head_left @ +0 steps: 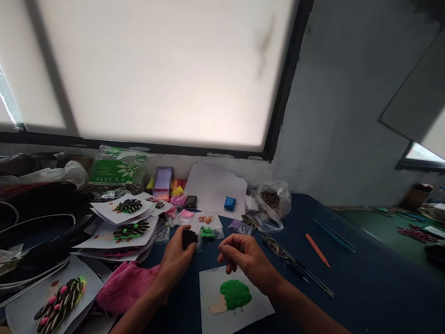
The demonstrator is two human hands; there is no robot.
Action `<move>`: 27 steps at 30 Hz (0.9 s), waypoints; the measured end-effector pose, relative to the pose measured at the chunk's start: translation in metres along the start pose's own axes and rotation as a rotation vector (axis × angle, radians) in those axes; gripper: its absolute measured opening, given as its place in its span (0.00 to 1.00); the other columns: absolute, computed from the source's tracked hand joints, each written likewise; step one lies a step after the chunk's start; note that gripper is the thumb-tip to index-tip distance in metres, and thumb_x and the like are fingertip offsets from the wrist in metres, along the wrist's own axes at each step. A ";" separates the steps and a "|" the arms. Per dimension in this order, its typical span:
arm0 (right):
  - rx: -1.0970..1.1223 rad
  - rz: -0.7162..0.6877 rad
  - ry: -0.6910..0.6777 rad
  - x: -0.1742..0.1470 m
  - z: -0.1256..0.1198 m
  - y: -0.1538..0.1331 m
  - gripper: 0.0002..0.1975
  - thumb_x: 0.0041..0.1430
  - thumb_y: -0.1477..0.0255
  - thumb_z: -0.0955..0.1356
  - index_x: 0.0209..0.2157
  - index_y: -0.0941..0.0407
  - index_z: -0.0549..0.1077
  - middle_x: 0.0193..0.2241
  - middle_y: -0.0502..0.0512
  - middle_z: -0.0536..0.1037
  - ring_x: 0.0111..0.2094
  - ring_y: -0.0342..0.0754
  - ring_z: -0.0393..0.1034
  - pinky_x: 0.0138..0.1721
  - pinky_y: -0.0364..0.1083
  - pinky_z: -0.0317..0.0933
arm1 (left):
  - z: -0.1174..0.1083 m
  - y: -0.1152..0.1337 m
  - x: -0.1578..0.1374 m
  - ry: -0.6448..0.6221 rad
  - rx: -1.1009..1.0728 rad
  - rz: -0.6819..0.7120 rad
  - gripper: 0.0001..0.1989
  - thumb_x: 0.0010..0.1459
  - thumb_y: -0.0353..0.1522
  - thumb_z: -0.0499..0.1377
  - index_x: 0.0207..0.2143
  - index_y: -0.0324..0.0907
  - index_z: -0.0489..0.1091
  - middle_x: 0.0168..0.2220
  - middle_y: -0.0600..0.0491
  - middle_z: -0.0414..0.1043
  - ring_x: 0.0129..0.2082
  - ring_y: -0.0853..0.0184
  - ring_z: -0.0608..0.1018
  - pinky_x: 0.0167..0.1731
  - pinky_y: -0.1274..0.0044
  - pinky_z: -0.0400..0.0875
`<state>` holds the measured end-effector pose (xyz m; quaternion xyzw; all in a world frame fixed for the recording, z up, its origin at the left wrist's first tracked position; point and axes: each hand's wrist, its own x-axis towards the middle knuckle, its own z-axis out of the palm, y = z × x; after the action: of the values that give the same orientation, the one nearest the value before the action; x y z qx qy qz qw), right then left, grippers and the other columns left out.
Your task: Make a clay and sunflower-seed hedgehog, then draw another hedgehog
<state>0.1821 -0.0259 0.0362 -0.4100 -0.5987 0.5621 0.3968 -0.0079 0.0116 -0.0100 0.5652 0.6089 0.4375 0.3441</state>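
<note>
My left hand (pixel 177 256) is closed around a dark, nearly black lump of modelling clay (pixel 189 238), with clear plastic film beside it. To its right, my right hand (pixel 243 255) hovers above the paper with its fingers curled and thumb drawn in; whatever it may pinch is too small to make out. Under that hand lies a white sheet (pixel 208 278) bearing a green clay shape (pixel 236 295). A pale beige clay piece (pixel 219 306) joins the green shape's left side, and short drawn lines show below it.
Finished seed-and-clay pictures (pixel 132 229) are piled at left near a pink cloth (pixel 127 286). Clay packets, such as a blue one (pixel 230 202), and a bag of sunflower seeds (pixel 271 199) lie behind. Tweezers (pixel 309 273), an orange pen (pixel 318 250) and a blue tool (pixel 333 234) lie right.
</note>
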 end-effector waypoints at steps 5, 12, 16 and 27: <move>0.004 -0.010 0.030 0.002 -0.002 0.004 0.17 0.51 0.59 0.73 0.29 0.59 0.71 0.24 0.51 0.75 0.23 0.41 0.66 0.27 0.42 0.63 | -0.001 -0.001 -0.001 0.023 0.253 0.051 0.25 0.52 0.31 0.53 0.55 0.38 0.61 0.49 0.43 0.72 0.50 0.55 0.74 0.48 0.67 0.67; -0.030 -0.049 0.083 0.005 -0.003 0.006 0.21 0.56 0.54 0.68 0.27 0.60 0.71 0.22 0.50 0.72 0.22 0.40 0.63 0.25 0.41 0.59 | 0.001 -0.011 0.004 0.081 0.310 0.147 0.26 0.52 0.32 0.53 0.55 0.36 0.62 0.54 0.42 0.69 0.55 0.54 0.69 0.54 0.65 0.63; -0.032 -0.046 0.086 0.004 -0.004 0.005 0.22 0.54 0.53 0.69 0.24 0.58 0.67 0.18 0.46 0.67 0.20 0.39 0.59 0.24 0.41 0.58 | 0.002 -0.014 0.004 0.047 0.303 0.151 0.25 0.52 0.31 0.52 0.54 0.36 0.63 0.53 0.42 0.69 0.55 0.54 0.69 0.54 0.64 0.63; -0.481 -0.120 0.042 0.000 -0.001 0.011 0.19 0.64 0.63 0.62 0.20 0.56 0.61 0.17 0.44 0.58 0.19 0.39 0.50 0.21 0.41 0.47 | 0.002 0.013 -0.015 0.065 0.339 0.644 0.11 0.61 0.30 0.48 0.37 0.42 0.71 0.38 0.48 0.73 0.41 0.59 0.74 0.42 0.69 0.68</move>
<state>0.1840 -0.0253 0.0257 -0.4681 -0.7302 0.3702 0.3327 0.0011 -0.0031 0.0003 0.7627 0.4742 0.4341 0.0704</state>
